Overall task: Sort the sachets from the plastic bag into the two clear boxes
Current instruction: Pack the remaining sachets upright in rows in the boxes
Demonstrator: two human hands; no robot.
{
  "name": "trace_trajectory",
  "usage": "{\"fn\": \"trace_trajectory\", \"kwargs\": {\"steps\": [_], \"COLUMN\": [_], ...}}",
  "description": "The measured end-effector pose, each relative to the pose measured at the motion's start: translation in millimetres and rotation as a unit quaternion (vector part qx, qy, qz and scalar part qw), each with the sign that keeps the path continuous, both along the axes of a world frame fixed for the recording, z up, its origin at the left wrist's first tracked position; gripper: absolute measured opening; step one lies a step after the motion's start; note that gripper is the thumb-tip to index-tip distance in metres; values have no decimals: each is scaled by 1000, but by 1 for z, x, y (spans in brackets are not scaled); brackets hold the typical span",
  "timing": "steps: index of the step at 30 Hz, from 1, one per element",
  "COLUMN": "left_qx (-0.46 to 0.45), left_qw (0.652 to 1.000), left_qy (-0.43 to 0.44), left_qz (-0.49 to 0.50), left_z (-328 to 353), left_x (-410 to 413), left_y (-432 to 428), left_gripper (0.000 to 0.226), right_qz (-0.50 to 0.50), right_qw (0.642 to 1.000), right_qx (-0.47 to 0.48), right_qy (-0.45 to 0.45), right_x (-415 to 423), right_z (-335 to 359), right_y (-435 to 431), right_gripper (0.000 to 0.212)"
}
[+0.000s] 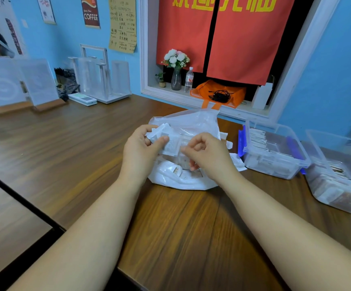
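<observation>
My left hand [141, 148] grips a small bundle of white sachets [167, 139] just above the plastic bag [191, 122]. The bundle's long side runs down toward my right hand [209, 153]. The fingers there are curled at its edge; I cannot tell if they pinch. The bag lies on the table [170, 227]. To its right stand the first clear box [275, 170] and the second clear box [338, 198], both holding sachets.

Right-hand clear box [336, 139] cut by the edge (sachet [171, 147] print blurred)
</observation>
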State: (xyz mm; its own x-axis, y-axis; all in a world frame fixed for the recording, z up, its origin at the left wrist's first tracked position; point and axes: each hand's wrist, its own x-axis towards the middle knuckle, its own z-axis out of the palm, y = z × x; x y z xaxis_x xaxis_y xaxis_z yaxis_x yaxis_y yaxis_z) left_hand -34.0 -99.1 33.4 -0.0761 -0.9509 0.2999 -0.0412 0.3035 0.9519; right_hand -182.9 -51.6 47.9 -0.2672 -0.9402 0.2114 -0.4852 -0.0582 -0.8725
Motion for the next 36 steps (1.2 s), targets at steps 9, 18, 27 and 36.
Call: {"fn": "trace_trajectory", "kwargs": {"steps": [9, 18, 27, 36], "left_qx": [-44, -40, -39, -2], "left_qw": [997, 998, 998, 1000], "left_qy": [-26, -25, 5, 23], "left_qz": [54, 36, 56, 18], "left_z": [-4, -2, 0, 3], "left_x": [2, 3, 3, 1], "left_y": [-5, 1, 4, 13], "left_gripper": [18, 20, 14, 15], "right_qz": [32, 53, 7, -31], "right_qw": [965, 964, 991, 992], "right_qx": [94, 99, -35, -43], "right_qy": [243, 241, 131, 112], "right_x": [13, 10, -1, -12], "right_z": [-4, -14, -3, 2], "right_y": [-10, -6, 5, 12], "right_gripper": [24, 20, 14, 15]}}
